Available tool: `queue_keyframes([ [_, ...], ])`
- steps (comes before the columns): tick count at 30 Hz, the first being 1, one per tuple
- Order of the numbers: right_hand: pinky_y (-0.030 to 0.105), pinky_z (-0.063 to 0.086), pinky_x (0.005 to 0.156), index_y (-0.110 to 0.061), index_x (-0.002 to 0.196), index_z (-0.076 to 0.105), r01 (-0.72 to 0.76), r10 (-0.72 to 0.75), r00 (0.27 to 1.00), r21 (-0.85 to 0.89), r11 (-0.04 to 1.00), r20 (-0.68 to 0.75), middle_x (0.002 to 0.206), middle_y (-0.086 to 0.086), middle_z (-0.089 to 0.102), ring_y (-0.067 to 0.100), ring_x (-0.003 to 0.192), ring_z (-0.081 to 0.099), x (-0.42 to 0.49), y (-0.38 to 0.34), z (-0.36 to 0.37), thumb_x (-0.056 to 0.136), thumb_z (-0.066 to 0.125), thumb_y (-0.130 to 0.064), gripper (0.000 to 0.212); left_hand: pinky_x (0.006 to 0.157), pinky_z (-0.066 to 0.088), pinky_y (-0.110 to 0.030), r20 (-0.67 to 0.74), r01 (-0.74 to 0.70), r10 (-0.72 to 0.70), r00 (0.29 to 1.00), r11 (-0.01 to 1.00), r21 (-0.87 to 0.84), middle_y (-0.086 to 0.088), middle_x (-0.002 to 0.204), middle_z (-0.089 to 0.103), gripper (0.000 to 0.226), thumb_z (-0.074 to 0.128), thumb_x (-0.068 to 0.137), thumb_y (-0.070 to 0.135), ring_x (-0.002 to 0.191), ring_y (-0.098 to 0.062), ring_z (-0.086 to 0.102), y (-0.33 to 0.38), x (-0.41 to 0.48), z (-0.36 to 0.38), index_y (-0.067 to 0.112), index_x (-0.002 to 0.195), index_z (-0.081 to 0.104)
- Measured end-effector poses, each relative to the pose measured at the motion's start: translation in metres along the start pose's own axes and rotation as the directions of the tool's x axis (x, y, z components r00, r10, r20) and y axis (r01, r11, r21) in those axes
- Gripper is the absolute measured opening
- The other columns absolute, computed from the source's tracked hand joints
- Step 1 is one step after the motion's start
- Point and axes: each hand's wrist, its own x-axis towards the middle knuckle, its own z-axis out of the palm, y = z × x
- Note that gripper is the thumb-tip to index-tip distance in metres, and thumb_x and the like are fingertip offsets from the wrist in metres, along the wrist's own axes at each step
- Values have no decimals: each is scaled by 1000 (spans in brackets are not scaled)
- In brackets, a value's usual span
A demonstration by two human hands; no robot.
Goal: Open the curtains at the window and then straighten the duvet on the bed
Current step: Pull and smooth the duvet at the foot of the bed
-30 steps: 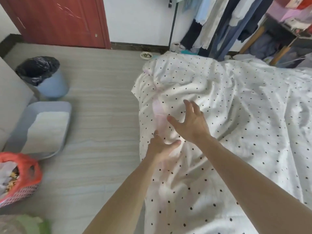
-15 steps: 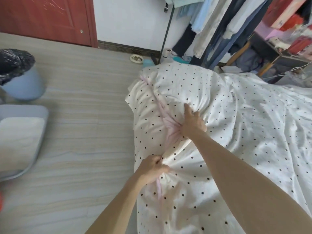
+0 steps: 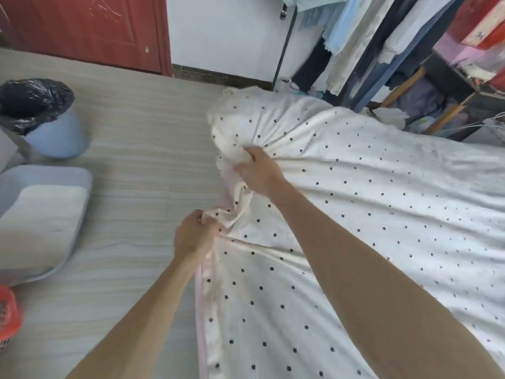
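The duvet point(image 3: 369, 203) is matt, creased cloth, the floor point(image 3: 136, 149) smooth wood-grain, the bin point(image 3: 58, 135) smooth plastic.

One duvet point(image 3: 382, 214), two hands point(image 3: 195, 236) point(image 3: 259, 173), one bin point(image 3: 58, 135).

Fingertips hidden, edges cropped

The fingertips of the right hand point(image 3: 259, 173) and left hand point(image 3: 195, 236) are hidden in bunched duvet point(image 3: 382, 201) folds. The frame's lower left edge crops the red basket point(image 3: 8, 315), and the top edge crops the hanging clothes point(image 3: 355, 36).
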Motion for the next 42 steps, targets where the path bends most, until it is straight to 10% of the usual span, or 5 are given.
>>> queue_keyframes([
  [5,25,46,93,-21,139,49,-71,71,997,30,997,-5,129,-2,61,13,117,56,-38,101,-1,90,61,-21,50,64,43,-33,363,169,-222,905,971,171,-13,122,60,71,49,93,51,84,-20,60,-22,-25,32,18,150,23],
  [20,54,-12,118,-46,147,-23,-186,228,974,-599,779,-5,158,-10,-30,15,143,-32,-326,274,-61,85,7,-81,77,111,36,-56,122,-75,55,991,983,167,-11,157,32,96,39,81,81,140,-34,36,-69,-238,121,31,155,6],
  [29,62,-22,110,-49,149,-14,-137,290,946,-630,764,147,156,-12,-32,20,141,-36,-572,351,-71,84,8,-81,76,116,8,-58,472,-576,365,802,265,773,-4,165,13,57,35,96,45,152,-26,3,-123,-449,171,36,152,33],
  [35,64,-26,106,-48,148,-19,-273,382,922,-594,757,62,152,-13,-38,18,138,-42,-752,441,-118,88,6,-74,70,114,6,-62,504,-546,215,836,235,804,-7,165,18,61,21,93,58,151,-31,9,-193,-625,205,42,151,32],
  [42,81,0,99,-55,143,15,-930,949,269,-299,212,-163,162,-4,0,40,146,-5,-1026,585,-156,69,8,-88,81,105,18,-68,647,-668,168,744,141,731,-13,154,41,67,41,86,61,143,-36,33,-265,-788,232,30,145,49],
])
